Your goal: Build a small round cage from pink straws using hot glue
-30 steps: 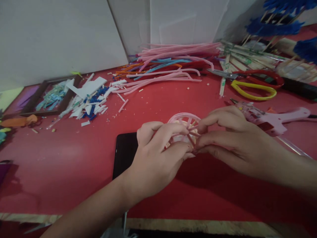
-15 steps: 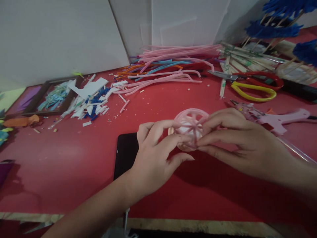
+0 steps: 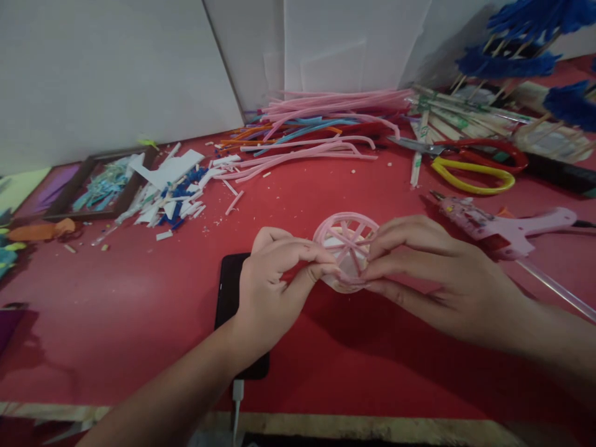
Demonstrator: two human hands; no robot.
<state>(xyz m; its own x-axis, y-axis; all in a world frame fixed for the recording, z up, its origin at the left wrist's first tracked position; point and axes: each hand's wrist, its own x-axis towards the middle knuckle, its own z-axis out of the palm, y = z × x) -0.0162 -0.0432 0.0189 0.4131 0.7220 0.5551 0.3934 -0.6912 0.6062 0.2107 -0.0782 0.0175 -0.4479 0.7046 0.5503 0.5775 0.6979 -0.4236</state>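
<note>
A small pink spoked wheel (image 3: 348,246), built from thin pink strips with a pale round piece behind the spokes, is held tilted above the red table. At its lower left rim, the thumb and index finger of my left hand (image 3: 284,279) pinch the edge. My right hand (image 3: 419,267) grips the right side of the rim between thumb and fingertips. Part of the rim is hidden by my fingers. Beneath my left hand lies a black phone (image 3: 230,285), partly covered, with a white cable (image 3: 237,394) plugged into its lower end.
Pink strips (image 3: 335,105) lie along the back beside blue and orange ones. Scissors (image 3: 475,167) with red and yellow handles and a pink glue gun (image 3: 521,230) rest on the right. Scraps (image 3: 172,186) and a brown frame (image 3: 69,192) sit on the left; blue-topped stick models (image 3: 512,65) stand back right.
My left thumb and index finger, which were apart, have come together on the wheel's lower rim. The wheel has shifted slightly left and down. More of the phone and its cable shows.
</note>
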